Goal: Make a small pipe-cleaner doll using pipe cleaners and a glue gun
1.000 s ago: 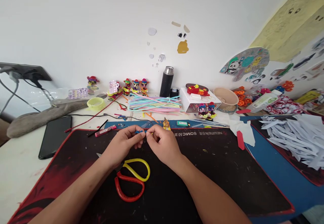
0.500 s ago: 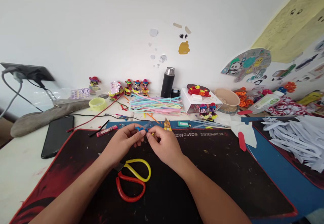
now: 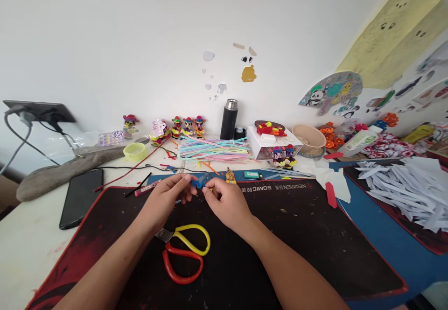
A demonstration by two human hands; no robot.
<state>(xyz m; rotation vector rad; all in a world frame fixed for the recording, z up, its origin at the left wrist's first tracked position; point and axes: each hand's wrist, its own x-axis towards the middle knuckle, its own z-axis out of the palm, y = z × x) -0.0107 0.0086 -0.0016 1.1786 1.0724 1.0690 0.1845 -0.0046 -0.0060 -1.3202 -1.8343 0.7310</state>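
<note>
A short blue pipe cleaner (image 3: 199, 184), bent into small waves, spans the gap between my two hands above the mat's far part. My left hand (image 3: 174, 192) pinches its left end between thumb and fingers. At the other end, the closed fingertips of my right hand (image 3: 223, 199) grip it. Scissors (image 3: 187, 254) with one yellow and one red handle lie on the black mat (image 3: 297, 244) just below my hands; my left forearm covers their blades. A small yellow tube (image 3: 230, 176) lies beyond my right hand.
Pastel strips (image 3: 213, 150) lie in a bundle at the back, near a black thermos (image 3: 229, 119) and several small figures (image 3: 188, 127). A phone (image 3: 81, 198) and a driftwood piece (image 3: 70, 163) are left. White paper strips (image 3: 406, 188) pile up right.
My left hand's fingers have shifted slightly left and opened up around the blue pipe cleaner, so more of its wavy shape shows. The whole view has tilted up a little.
</note>
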